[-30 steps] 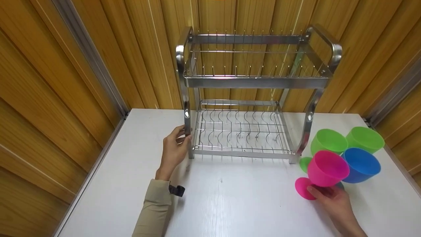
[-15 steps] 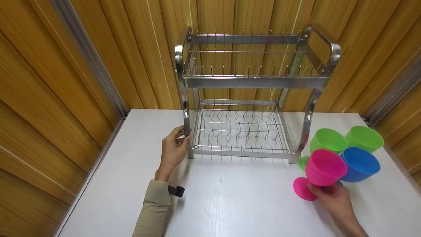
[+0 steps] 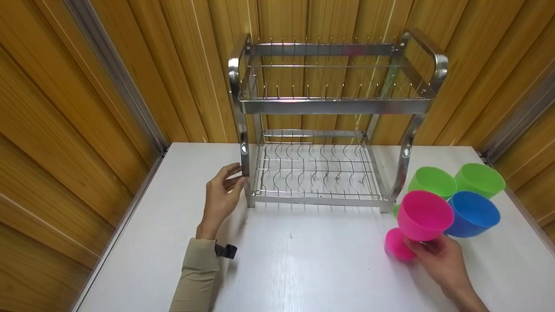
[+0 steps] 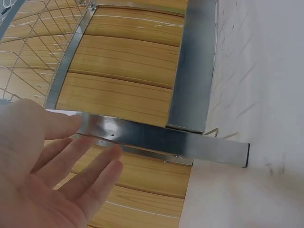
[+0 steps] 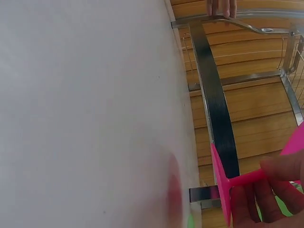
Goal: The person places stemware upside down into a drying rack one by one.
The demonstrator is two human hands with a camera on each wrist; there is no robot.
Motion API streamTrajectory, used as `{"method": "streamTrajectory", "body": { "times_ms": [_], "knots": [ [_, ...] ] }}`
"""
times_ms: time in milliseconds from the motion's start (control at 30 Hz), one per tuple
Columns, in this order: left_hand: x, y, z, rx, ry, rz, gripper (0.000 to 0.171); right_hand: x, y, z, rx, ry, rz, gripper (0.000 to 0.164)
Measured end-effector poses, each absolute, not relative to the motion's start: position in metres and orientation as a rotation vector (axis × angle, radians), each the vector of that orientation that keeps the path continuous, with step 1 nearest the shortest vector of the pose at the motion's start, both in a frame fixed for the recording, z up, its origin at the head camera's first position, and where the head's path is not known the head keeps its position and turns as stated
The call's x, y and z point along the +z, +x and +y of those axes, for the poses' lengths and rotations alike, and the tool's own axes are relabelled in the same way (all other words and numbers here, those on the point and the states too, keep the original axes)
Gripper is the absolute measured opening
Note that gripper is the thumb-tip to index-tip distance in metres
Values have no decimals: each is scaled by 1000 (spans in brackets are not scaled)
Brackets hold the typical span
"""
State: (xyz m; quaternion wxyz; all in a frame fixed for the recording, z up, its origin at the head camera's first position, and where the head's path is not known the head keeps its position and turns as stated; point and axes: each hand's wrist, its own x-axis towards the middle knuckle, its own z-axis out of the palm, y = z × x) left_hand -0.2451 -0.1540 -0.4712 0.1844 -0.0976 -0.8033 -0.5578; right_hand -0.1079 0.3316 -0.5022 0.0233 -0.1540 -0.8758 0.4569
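Note:
A two-tier steel dish rack (image 3: 334, 106) stands at the back of the white table (image 3: 303, 268). My left hand (image 3: 236, 175) lies against its front-left leg (image 3: 246, 169), thumb and straight fingers touching the metal. The left wrist view shows that hand (image 4: 95, 142) with its thumb on the leg (image 4: 161, 137). My right hand (image 3: 422, 248) pinches the stem of a pink goblet (image 3: 422, 214), held tilted just right of the rack with its base (image 3: 396, 245) close to the table. In the right wrist view my fingers (image 5: 275, 166) grip the pink stem (image 5: 244, 179) beside the base (image 5: 221, 190).
Two green goblets (image 3: 431, 182) (image 3: 479, 177) and a blue one (image 3: 472, 212) crowd behind the pink goblet at the right edge. Wooden panel walls close in behind and on both sides. Both rack tiers hold nothing.
The right hand has raised the pink goblet slightly and shifted it left toward the rack. The left hand has loosened a little at the rack's leg.

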Motion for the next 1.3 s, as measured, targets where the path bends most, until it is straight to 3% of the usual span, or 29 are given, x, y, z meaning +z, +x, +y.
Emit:
{"method": "streamTrajectory", "body": {
  "times_ms": [267,733,1067,1300],
  "knots": [
    [-455,-236,-158,-1418,-296,-2255,42,-485,-105,324,1277,-160,-2601,53],
    [-427,-208,-126,-1452,-604,-2188,47,-445,-116,309,940,306,-2392,48],
    [-429,-189,-88,-1609,-836,-2182,54,-425,-123,283,540,395,-2423,52],
    [-439,-181,-62,-1673,-964,-2191,62,-423,-126,268,291,420,-2405,44]
  ]
}}
